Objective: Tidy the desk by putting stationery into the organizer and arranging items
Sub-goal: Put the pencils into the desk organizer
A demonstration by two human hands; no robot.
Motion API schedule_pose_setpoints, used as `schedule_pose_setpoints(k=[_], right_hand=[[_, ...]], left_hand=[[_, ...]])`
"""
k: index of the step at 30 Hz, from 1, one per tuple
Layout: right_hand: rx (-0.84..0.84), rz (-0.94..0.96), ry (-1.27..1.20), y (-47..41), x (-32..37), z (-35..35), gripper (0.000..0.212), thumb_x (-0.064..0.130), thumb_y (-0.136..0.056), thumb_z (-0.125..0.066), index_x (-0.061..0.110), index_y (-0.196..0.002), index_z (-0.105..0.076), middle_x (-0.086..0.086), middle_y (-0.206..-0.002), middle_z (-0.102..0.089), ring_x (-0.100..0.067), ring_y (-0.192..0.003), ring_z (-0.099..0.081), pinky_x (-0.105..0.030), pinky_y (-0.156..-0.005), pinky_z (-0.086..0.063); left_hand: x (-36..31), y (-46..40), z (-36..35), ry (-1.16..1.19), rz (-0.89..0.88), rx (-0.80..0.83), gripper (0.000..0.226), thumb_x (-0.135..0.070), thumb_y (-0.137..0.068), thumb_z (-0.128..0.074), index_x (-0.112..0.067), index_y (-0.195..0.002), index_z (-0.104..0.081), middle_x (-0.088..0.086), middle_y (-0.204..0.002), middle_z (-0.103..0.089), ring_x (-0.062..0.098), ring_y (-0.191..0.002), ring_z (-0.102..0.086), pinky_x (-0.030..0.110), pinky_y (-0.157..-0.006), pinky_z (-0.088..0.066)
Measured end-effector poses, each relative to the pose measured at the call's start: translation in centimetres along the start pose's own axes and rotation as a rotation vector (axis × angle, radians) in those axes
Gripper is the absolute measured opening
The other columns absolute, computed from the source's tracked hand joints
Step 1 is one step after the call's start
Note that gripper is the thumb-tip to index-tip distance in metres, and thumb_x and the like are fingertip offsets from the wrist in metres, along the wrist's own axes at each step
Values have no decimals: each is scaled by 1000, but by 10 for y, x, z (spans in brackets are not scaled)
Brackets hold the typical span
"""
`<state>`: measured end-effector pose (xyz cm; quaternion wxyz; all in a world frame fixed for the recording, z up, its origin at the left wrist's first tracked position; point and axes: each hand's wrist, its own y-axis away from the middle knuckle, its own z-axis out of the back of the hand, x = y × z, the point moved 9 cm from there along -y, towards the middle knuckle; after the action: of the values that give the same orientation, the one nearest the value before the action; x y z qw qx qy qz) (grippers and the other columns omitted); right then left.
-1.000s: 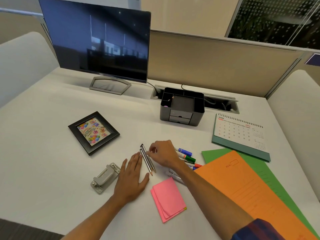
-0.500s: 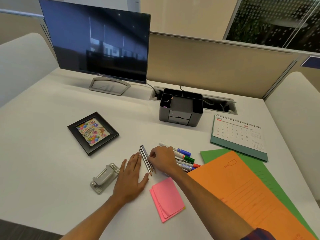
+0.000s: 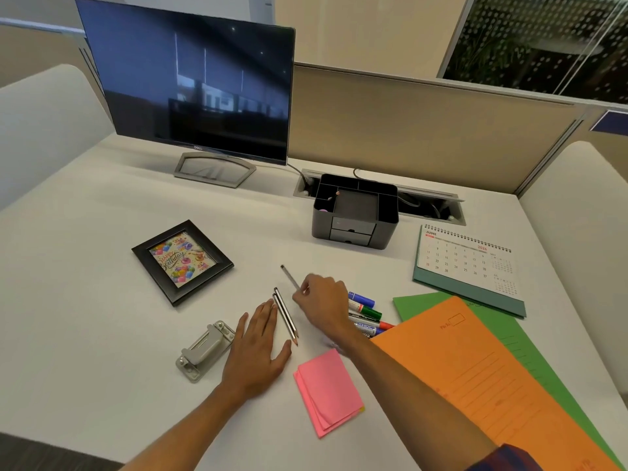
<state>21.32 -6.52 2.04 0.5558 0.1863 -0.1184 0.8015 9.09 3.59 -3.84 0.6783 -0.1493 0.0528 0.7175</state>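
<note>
My right hand (image 3: 324,302) pinches one grey pencil (image 3: 289,276), whose far end sticks out up and to the left of the fingers. Two more pencils (image 3: 285,316) lie side by side on the white desk, just left of that hand. Flat on the desk, palm down, my left hand (image 3: 256,350) has its fingertips against those two pencils. Several markers (image 3: 365,314) lie in a pile right of my right hand, partly hidden by it. The black desk organizer (image 3: 355,212) stands farther back, its compartments open at the top.
A monitor (image 3: 200,83) stands at the back left. A framed birthday picture (image 3: 181,261) and a grey hole punch (image 3: 205,350) lie to the left. Pink sticky notes (image 3: 328,390) sit near the front. Orange (image 3: 482,379) and green (image 3: 428,304) folders and a desk calendar (image 3: 467,263) fill the right.
My right hand has lifted one pencil away from the group of three, up and to the right. My left hand stays flat beside the remaining two.
</note>
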Motion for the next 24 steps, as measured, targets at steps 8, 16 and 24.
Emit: schedule_pose_setpoints(k=[8,16,24], right_hand=[[-359,-5,-489,-47,-18,87,13,28,-89,-66,18,-93,-72,6,-90,-71,-7,-77,-63,-27,-72,-54],[-561,-19,-527,-102,-26,154,12,32,-87,-68,21,-87,-72,13,-75,-69,-2,-71,-63,-22,-67,-52],[-406,-69,-303,-143,-23,149,16,30,-91,-65,15,-95,-69,5,-84,-63,-13,-78,-57,-27,-69,-46]], left_hand=[[-1,0,2,20,1,-10,73,-55,-93,-30,-14,-153,-19,-1,-160,-16,10,-146,-8,38,-118,-4],[0,0,-1,21,4,4,73,-53,-93,-32,-13,-153,-19,-1,-160,-15,9,-147,-6,39,-118,-5],[0,0,-1,29,13,14,74,-54,-93,-32,-13,-153,-18,-1,-160,-14,8,-147,-4,39,-118,-5]])
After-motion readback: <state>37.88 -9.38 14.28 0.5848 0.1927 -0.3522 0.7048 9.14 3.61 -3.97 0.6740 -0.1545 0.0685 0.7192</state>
